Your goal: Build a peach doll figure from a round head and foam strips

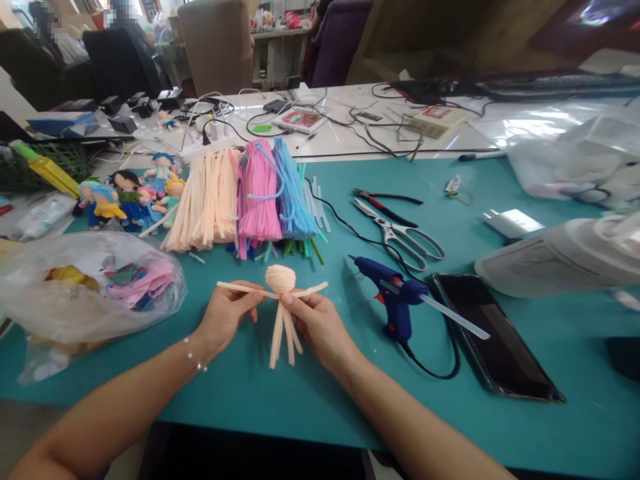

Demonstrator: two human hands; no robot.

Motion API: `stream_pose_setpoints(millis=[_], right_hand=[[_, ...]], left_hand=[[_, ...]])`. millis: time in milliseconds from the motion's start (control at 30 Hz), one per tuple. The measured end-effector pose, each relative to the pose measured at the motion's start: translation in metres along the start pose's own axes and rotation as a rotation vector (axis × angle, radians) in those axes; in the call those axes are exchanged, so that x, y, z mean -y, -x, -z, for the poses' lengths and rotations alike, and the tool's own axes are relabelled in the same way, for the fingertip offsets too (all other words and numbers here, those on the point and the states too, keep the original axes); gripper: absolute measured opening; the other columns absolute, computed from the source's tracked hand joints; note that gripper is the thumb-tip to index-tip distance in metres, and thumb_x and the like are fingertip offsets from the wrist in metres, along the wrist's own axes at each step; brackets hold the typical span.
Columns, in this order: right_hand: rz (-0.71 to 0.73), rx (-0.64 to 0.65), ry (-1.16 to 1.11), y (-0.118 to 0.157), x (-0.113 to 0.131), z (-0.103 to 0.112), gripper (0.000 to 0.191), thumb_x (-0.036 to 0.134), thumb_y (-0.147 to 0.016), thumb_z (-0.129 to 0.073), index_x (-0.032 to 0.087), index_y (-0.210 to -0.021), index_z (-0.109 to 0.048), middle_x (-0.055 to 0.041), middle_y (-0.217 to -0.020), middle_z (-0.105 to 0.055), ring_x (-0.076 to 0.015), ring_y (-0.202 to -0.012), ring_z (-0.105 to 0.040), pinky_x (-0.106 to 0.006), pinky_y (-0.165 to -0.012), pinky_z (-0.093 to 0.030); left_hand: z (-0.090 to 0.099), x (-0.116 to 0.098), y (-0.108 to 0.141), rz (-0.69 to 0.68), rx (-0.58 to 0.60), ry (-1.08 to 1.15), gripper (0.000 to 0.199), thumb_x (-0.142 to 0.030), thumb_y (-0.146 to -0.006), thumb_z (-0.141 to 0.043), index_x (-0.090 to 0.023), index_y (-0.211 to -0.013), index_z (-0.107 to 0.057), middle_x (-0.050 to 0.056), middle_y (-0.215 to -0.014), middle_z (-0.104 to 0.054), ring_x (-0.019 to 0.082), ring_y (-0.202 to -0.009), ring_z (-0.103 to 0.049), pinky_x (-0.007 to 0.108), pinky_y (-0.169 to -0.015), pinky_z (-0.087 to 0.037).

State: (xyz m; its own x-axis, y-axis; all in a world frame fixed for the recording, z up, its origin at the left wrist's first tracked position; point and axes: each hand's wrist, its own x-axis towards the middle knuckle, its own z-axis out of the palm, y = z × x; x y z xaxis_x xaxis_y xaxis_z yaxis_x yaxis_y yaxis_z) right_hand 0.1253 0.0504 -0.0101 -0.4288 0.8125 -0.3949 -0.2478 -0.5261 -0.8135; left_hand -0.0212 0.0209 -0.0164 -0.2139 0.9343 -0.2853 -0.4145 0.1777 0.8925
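In the head view, a peach, fuzzy pipe-cleaner figure (281,279) with a round coiled head is held above the green-topped table (225,407). Its slim limbs could bend or pull loose under an uneven tug. The left hand (223,319) pinches a sideways limb; the right hand (320,328) grips below the head, forearms converging inward.

We are facing a dark chair (120,67), a tan chair (215,47), a purple chair (343,40), a far table (285,32) standing beyond, glare (605,11) shining upper right.
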Motion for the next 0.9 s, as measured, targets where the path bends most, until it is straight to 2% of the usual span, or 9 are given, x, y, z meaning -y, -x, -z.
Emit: stream_pose_setpoints(millis=[100, 333, 467, 600, 900], right_hand=[[0.029, -0.066, -0.015, 0.000, 0.001, 0.001, 0.036, 0.045, -0.051, -0.081, 0.016, -0.061, -0.064, 0.0014, -0.055, -0.057, -0.0108, -0.052, -0.046, -0.024, -0.052, -0.034], [0.042, -0.123, -0.018, -0.003, 0.002, 0.002, 0.038, 0.046, -0.049, -0.082, 0.015, -0.063, -0.066, 0.0002, -0.059, -0.060, -0.0111, -0.054, -0.050, -0.024, -0.056, -0.037], [0.048, -0.128, -0.008, -0.003, 0.004, 0.003, 0.038, 0.046, -0.050, -0.082, 0.015, -0.063, -0.066, -0.0002, -0.058, -0.061, -0.0118, -0.054, -0.050, -0.025, -0.055, -0.036], [0.094, -0.138, 0.042, -0.003, 0.004, 0.002, 0.037, 0.046, -0.050, -0.081, 0.015, -0.062, -0.064, 0.0010, -0.056, -0.058, -0.0111, -0.052, -0.047, -0.025, -0.052, -0.034], [0.086, -0.145, 0.033, -0.004, 0.003, 0.003, 0.038, 0.047, -0.050, -0.081, 0.016, -0.062, -0.064, 0.0008, -0.057, -0.058, -0.0116, -0.052, -0.047, -0.025, -0.053, -0.036]], left_hand=[[-0.001, -0.004, -0.001, 0.010, -0.050, 0.132, 0.017, -0.022, -0.055, -0.078, -0.013, -0.065, -0.069, 0.001, -0.056, -0.065, 0.006, -0.041, -0.048, 0.020, -0.041, -0.039], [-0.002, -0.010, -0.004, 0.082, -0.039, 0.315, 0.014, -0.021, -0.059, -0.074, -0.014, -0.063, -0.062, 0.001, -0.057, -0.066, 0.008, -0.042, -0.050, 0.020, -0.041, -0.043], [0.000, -0.011, -0.005, 0.077, -0.015, 0.315, 0.019, -0.026, -0.061, -0.074, -0.014, -0.068, -0.061, 0.002, -0.061, -0.068, 0.009, -0.045, -0.054, 0.021, -0.043, -0.046], [0.000, -0.010, -0.004, 0.106, -0.043, 0.274, 0.021, -0.027, -0.061, -0.075, -0.014, -0.071, -0.061, 0.001, -0.061, -0.068, 0.008, -0.044, -0.054, 0.020, -0.042, -0.047], [-0.003, -0.015, -0.002, 0.222, -0.114, 0.277, 0.007, -0.017, -0.071, -0.065, -0.014, -0.069, -0.059, 0.000, -0.059, -0.067, 0.007, -0.039, -0.053, 0.018, -0.041, -0.047]])
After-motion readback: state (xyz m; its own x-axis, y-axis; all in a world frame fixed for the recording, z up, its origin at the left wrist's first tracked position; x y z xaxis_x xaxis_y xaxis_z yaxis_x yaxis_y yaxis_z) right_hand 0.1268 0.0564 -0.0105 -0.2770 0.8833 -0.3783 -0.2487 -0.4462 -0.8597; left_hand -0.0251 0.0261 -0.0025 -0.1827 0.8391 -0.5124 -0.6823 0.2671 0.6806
